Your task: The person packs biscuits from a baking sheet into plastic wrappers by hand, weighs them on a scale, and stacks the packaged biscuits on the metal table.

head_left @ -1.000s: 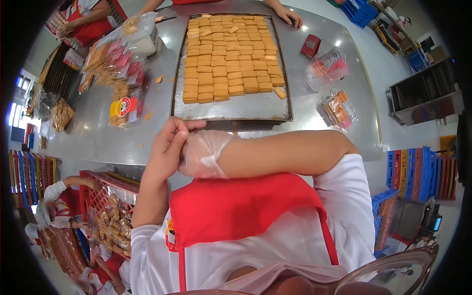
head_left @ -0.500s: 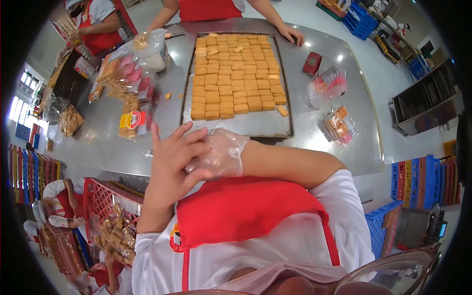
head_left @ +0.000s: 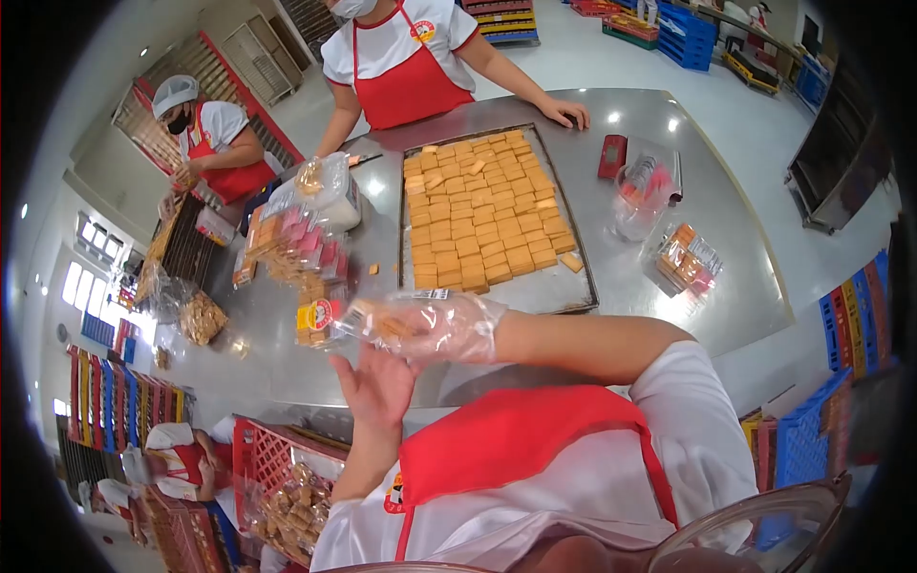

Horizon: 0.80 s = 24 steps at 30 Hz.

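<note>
Clear plastic with a barcode label covers my right hand [head_left: 439, 325], which reaches leftward across my front. Its fingers are blurred by glare on the plastic, so I cannot tell what they hold, if anything. My bare left hand [head_left: 380, 387] is just below, thumb spread and palm up, its fingertips at the underside of the plastic. Beyond my hands, a metal tray [head_left: 586, 277] bears rows of golden rectangular biscuits [head_left: 482, 210]. Left of the tray lie stacked biscuit packets [head_left: 296, 244], and a packet with a red and yellow label [head_left: 318, 315] is near the plastic's tip.
A co-worker [head_left: 406, 67] stands behind the tray, one hand on the metal table [head_left: 707, 258]; another person [head_left: 215, 143] is at the far left. A red box [head_left: 612, 156], a clear container [head_left: 640, 201] and a biscuit packet [head_left: 686, 260] lie right. A red crate [head_left: 250, 458] is lower left.
The view has tilted up, showing more of the co-workers. My left hand has moved from the plastic's side to below it, turning palm up, and my right hand has stretched out leftward.
</note>
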Available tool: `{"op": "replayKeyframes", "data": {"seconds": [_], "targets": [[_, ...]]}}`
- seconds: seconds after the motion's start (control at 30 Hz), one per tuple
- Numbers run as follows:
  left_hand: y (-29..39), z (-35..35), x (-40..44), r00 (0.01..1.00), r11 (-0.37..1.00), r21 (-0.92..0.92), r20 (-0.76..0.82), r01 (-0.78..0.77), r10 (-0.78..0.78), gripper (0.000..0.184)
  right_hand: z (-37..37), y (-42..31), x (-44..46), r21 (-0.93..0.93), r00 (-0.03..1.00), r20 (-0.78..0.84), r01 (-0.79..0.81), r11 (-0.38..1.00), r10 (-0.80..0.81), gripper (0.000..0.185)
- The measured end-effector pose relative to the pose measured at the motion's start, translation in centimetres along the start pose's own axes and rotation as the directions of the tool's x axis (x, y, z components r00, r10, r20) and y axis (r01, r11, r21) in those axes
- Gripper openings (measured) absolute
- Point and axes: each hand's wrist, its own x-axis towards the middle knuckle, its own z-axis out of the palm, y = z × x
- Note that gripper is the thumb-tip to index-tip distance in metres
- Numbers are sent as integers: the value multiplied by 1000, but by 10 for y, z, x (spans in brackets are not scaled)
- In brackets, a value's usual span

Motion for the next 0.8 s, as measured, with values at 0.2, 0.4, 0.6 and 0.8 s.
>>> {"op": "replayKeyframes", "data": {"seconds": [0.2,0.4,0.6,0.8], "targets": [[-10,-14,33,949,955,190,-179,-227,261,41,20,20,27,-69,902,-185,384,921,-390,53],[-24,-7,36,976,965,-149,-18,-217,216,28,28,27,21,-338,932,-257,160,927,-255,46],[-28,-3,41,958,957,-37,-15,-288,287,36,21,8,17,-309,844,-340,317,897,-415,48],[-66,-8,41,960,966,-3,107,-259,258,38,36,30,29,819,974,-209,224,528,-90,55]]}}
